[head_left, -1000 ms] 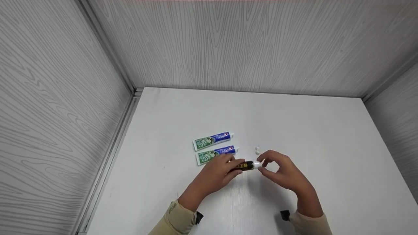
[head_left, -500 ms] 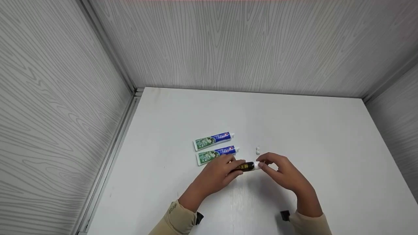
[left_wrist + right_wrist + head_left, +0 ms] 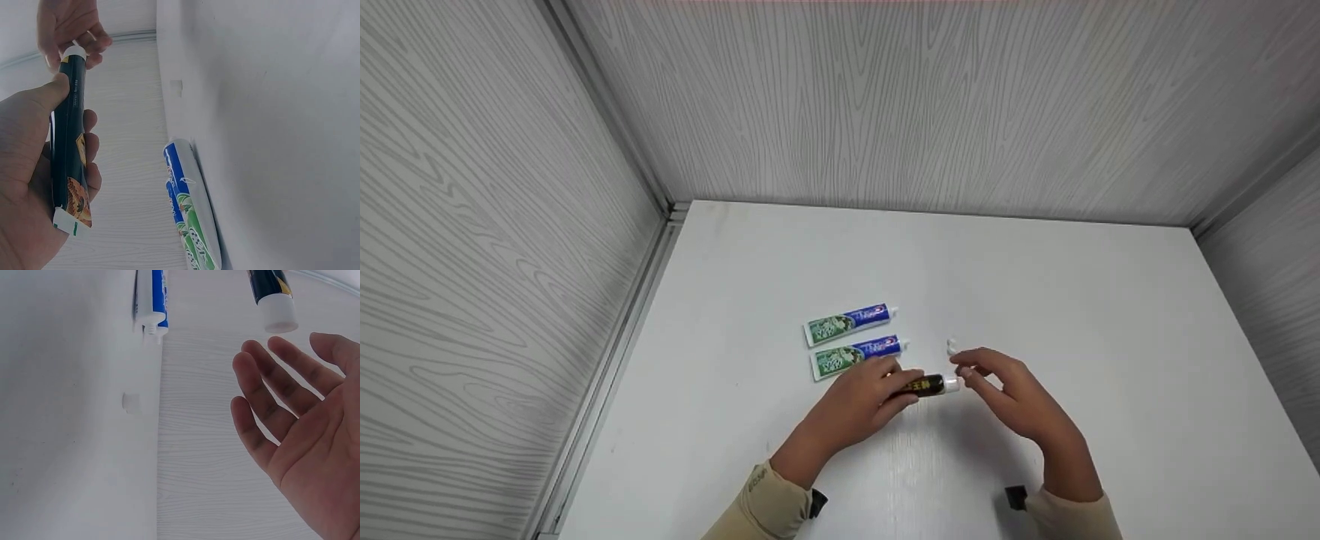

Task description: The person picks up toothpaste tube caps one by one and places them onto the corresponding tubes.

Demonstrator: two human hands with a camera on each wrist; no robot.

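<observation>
My left hand (image 3: pixel 859 397) grips a dark toothpaste tube (image 3: pixel 70 129) with gold print, its thumb along one side and its fingers round the other. A white cap (image 3: pixel 278 313) sits on the tube's end, pointing toward my right hand (image 3: pixel 1009 390). Just off that cap, the right hand's fingers (image 3: pixel 261 391) are spread and loosely bent, with nothing held between them. Two blue and green toothpaste tubes (image 3: pixel 847 324) lie side by side beyond the left hand, their bare nozzles (image 3: pixel 151 328) showing. Small white caps (image 3: pixel 951 345) lie on the table past the right fingertips.
The white tabletop (image 3: pixel 1035 285) reaches back to a grey wood-grain panel (image 3: pixel 885 105). Another such panel (image 3: pixel 495 262) stands along the left side, with a metal rail (image 3: pixel 611 360) at its foot.
The right thumb and fingers, which were at the white cap, have come slightly away from it. My left hand keeps its hold on the dark tube, which has shifted very little.
</observation>
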